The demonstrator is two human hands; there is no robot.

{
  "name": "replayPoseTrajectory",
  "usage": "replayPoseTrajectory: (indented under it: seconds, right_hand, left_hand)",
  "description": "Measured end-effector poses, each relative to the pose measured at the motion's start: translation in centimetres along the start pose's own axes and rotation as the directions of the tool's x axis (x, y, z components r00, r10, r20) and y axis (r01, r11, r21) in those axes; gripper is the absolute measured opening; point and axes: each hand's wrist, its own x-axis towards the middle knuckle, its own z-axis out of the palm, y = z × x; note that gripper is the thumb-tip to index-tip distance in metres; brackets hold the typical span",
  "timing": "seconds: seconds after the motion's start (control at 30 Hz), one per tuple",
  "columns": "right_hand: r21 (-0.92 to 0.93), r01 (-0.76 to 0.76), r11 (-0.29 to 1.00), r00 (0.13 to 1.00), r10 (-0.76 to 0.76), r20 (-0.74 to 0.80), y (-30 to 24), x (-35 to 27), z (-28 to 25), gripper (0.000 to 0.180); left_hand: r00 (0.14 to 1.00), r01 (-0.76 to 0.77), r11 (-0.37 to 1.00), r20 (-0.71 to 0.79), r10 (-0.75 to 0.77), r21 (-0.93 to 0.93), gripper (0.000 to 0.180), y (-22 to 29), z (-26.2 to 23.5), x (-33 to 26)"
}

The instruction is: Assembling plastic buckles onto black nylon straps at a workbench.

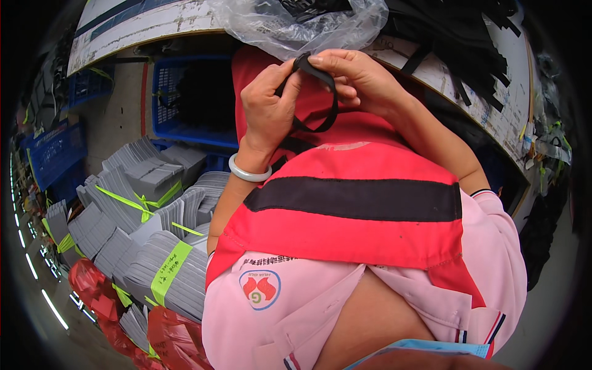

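Observation:
A black strap [333, 110] is pinched between both my hands above my lap, its ends meeting at a small dark part [301, 62] too small to make out. Below the fingers the strap hangs in a loop. My left hand [266, 102] has thumb and fingers closed on it from the left. From the right, my right hand [353, 73] pinches it at the top with thumb and forefinger, the other fingers curled. Under the loop lies the red cloth of my apron [351, 161].
Ahead is a worn white table [166, 23] with a clear plastic bag [296, 24] and a pile of black straps [444, 43] at right. Blue crates [161, 102] stand left. Tied grey stacks [176, 274] and red bags [179, 339] crowd the lower left.

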Motion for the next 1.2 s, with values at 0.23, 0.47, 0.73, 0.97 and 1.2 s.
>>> replayPoseTrajectory:
  seconds: [0.23,0.47,0.73,0.97,1.2]
  right_hand:
    - [0.052,0.031,0.998,0.999,-0.03,-0.028,1.0,0.8,-0.1,0.026]
    - [-0.212,0.162,0.964,0.975,-0.189,-0.114,0.6,0.6,0.5,0.027]
    - [-0.726,0.622,0.292,0.602,-0.772,0.205,0.9,-0.6,1.8,0.016]
    - [-0.645,0.083,0.759,0.989,-0.145,-0.042,0.4,-0.2,0.3,0.02]
    - [-0.655,0.011,0.755,0.988,-0.11,-0.11,0.3,0.2,1.2,0.023]
  left_hand:
    - [0.989,-0.134,0.968,0.094,0.116,0.211,0.018,0.0,-0.3,-0.1]
    - [0.849,0.518,0.662,0.233,-0.474,-0.543,0.017,-0.2,-0.8,-0.9]
    - [0.774,0.563,0.486,0.222,-0.593,-0.668,0.023,-0.1,-0.3,-0.2]
    - [0.845,0.492,0.692,0.1,-0.525,-0.527,0.019,0.0,-0.1,-1.0]
    - [0.825,0.504,0.66,0.084,-0.559,-0.558,0.017,-0.3,-0.5,-1.4]
